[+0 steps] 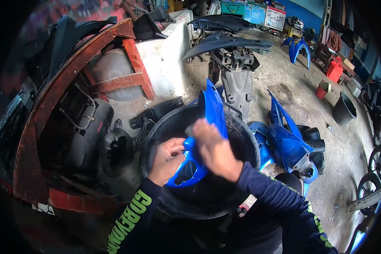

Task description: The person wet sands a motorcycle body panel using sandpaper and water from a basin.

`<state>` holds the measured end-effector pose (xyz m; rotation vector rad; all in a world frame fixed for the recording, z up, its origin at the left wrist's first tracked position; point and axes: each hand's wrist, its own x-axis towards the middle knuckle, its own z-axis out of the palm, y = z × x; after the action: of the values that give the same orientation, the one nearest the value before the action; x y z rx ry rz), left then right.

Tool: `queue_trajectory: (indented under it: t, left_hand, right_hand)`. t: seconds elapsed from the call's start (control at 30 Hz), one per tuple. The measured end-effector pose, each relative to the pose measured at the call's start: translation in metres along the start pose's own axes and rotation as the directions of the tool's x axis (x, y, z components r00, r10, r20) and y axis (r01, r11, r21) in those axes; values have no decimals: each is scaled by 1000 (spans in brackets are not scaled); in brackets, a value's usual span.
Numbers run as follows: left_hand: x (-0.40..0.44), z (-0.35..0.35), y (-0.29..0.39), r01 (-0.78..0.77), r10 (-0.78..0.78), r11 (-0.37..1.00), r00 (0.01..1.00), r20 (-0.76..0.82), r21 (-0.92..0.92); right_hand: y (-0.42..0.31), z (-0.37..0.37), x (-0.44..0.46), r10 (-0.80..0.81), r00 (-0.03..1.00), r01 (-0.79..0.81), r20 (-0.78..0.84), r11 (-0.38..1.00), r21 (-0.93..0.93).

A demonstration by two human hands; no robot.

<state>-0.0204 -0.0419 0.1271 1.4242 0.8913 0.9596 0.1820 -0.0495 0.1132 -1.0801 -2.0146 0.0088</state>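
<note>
A glossy blue motorcycle fairing panel (215, 111) stands tilted over a round black tub (253, 146), its lower cut-out part reaching inside. My left hand (166, 161) pinches the panel's edge near a small rounded blue tip, thumb and fingers closed on it. Across the panel's middle lies my right hand (216, 153), blurred by motion, with its fingers bent together. Something small and greyish shows at those fingertips, too smeared to name. The inside of the tub is dark, so its contents cannot be made out.
More blue fairing panels (285, 142) lie on the floor right of the tub. A red wooden frame (40, 110) stands left, beside a black cylindrical tank (89, 131). Ahead is a partly stripped motorcycle (237, 80). A black bucket (344, 109) and a red container (334, 70) are farther right.
</note>
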Motion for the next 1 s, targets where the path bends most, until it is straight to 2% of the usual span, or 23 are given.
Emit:
queue_trajectory:
  t: [0.03,0.07,0.1,0.13,0.2,0.23,0.27,0.3,0.37,0.4,0.47,0.5,0.6,0.63,0.67,0.73,0.77,0.8,0.83,0.87,0.9,0.93,1.0]
  left_hand:
    - [2,-1,-6,-14,15,997,1000,20,-74]
    - [2,-2,-5,-17,19,997,1000,18,-72]
    - [2,-3,-3,0,1,999,1000,22,-54]
    - [0,-3,-3,21,-20,999,1000,24,-40]
    - [-3,0,-5,33,-32,998,999,24,-48]
    - [-2,0,-4,34,-34,998,999,16,-52]
    - [-1,-1,-3,35,-35,998,999,7,-56]
    - [2,-2,-10,-22,24,994,1000,13,-105]
    - [3,-5,-9,-5,6,997,1000,13,-83]
    - [2,-7,-9,23,-22,998,1000,17,-56]
    - [-2,-1,-3,72,-71,996,997,8,-55]
    - [-2,1,-4,50,-50,995,999,2,-87]
    - [2,-1,-7,22,-24,985,1000,-12,-171]
    - [3,-4,-8,22,-22,995,1000,-2,-101]
    - [2,-7,-8,26,-26,999,1000,9,-30]
    - [0,-3,-4,31,-31,999,999,17,-31]
    - [0,-2,-4,21,-20,999,1000,18,-37]
    - [2,0,-4,7,-6,999,1000,20,-42]
    - [4,4,-8,-59,61,985,998,10,-163]
    - [5,2,-8,-64,66,985,998,8,-163]
    - [4,-2,-8,-33,35,995,999,14,-93]
    - [2,-5,-8,-1,1,1000,1000,17,-22]
    - [-2,-1,-3,29,-29,999,999,17,-24]
  right_hand:
    - [-12,0,-9,-40,999,37,29,996,80]
    - [-18,1,-14,-81,995,72,52,985,158]
    - [-8,-1,-10,-100,994,95,50,991,97]
    - [5,1,-2,-17,1000,17,-18,999,35]
    - [41,5,11,140,988,-131,-71,984,120]
    - [26,7,6,119,988,-111,-99,990,83]
    - [-6,-8,3,75,997,-76,9,991,114]
    - [-26,-3,-9,9,1000,-13,25,988,155]
    - [-28,1,-16,-70,996,61,49,983,172]
    - [-13,5,-9,-9,1000,9,0,994,106]
    - [13,0,10,168,985,-160,-45,978,134]
    - [5,0,8,159,985,-148,-68,979,141]
    - [-40,0,-25,-45,998,33,51,976,214]
    - [-26,4,-22,-57,997,47,51,984,171]
    - [-14,4,-13,19,1000,-21,10,986,162]
    - [12,-1,7,160,987,-152,-33,972,177]
    - [4,3,6,159,982,-141,-99,976,168]
    - [-10,3,-4,92,995,-84,-44,984,159]
    - [-26,3,-14,62,998,-59,-8,976,208]
    - [-35,4,-19,30,999,-36,25,965,259]
    - [-27,2,-14,-9,1000,8,6,990,138]
    - [-9,4,-7,100,994,-90,-54,982,165]
    - [20,4,11,217,971,-197,-103,964,176]
